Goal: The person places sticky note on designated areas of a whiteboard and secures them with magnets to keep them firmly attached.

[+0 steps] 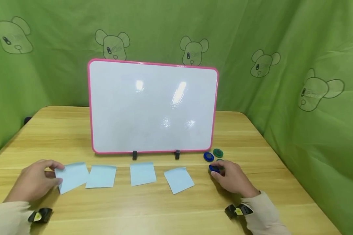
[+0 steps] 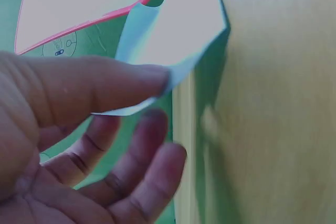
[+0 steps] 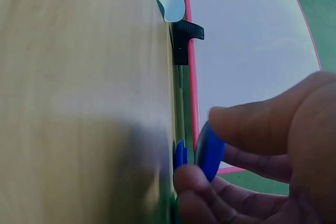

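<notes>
The left hand (image 1: 36,179) pinches the near-left part of a pale blue sticky note (image 1: 73,177) between thumb and fingers; in the left wrist view the thin, matte paper bends in a soft curl under the thumb. Right of that hand, three more square paper notes lie in a row: a second note (image 1: 101,176) just beside the held one, a third note (image 1: 142,174) with crisp corners, and a slightly turned fourth note (image 1: 179,180), nearest the right hand.

The right hand (image 1: 233,178) grips a glossy blue round magnet (image 3: 212,153) by its rim, thumb against fingertips, the disc tipped on edge. Just beyond those fingers sit another blue magnet (image 1: 208,157), a plastic ring around a dull grey core, and a green magnet (image 1: 218,152) of the same build; a further green piece (image 1: 220,160) is mostly hidden by the hand.

Beyond both hands, a smooth, glossy whiteboard (image 1: 153,107) with rounded corners and a pink frame leans back on black stand hooks (image 1: 134,155). Beneath the hands spreads a pale wood-grain tabletop (image 1: 141,212).
</notes>
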A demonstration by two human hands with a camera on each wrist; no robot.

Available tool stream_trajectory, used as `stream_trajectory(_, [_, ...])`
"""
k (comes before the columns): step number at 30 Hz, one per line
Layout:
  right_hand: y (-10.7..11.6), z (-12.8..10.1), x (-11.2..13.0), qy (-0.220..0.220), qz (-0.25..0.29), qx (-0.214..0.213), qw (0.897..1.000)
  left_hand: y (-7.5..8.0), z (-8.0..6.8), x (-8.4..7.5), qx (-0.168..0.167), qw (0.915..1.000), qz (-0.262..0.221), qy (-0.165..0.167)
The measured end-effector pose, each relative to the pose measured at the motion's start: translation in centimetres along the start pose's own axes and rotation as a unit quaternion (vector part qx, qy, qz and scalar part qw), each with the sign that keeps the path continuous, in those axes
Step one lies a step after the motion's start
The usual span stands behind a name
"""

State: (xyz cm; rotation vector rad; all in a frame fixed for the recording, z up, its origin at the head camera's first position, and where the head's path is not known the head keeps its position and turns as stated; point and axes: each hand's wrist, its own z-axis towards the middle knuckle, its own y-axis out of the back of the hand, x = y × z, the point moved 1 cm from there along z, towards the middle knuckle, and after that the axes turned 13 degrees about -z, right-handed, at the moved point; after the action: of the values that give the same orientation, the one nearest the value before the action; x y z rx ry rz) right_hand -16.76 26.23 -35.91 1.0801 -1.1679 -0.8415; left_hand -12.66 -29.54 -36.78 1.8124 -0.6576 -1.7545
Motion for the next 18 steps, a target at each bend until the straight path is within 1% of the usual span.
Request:
stream_trajectory(3, [-0.2, 0.1, 0.0, 0.000, 0.016, -0.011, 1.000, 0.1, -0.1, -0.1, -0.003, 0.9998, -0.019, 0.010])
stream_trajectory(5, [-0.2, 0.2, 0.0, -0.002, 0.023, -0.019, 1.000, 0.0, -0.1, -0.3, -0.007, 0.9994, -0.031, 0.010])
stream_trajectory(8, [-0.2, 0.3, 0.0, -0.002, 0.028, -0.036, 0.999, -0.1, -0.3, -0.5, -0.020, 0.9989, -0.043, -0.006])
stream_trajectory(13, [-0.2, 0.6, 0.1, 0.008, 0.040, -0.071, 0.997, 0.0, -0.5, -1.2, -0.060, 0.9963, -0.046, -0.041])
stream_trajectory(15, [0.0, 0.7, 0.2, 0.010, 0.043, -0.082, 0.996, 0.1, -0.6, -1.4, -0.071, 0.9951, -0.051, -0.045])
stream_trajectory(18, [0.1, 0.8, 0.3, 0.008, 0.048, -0.088, 0.995, 0.2, -0.6, -1.8, -0.081, 0.9932, -0.070, -0.043])
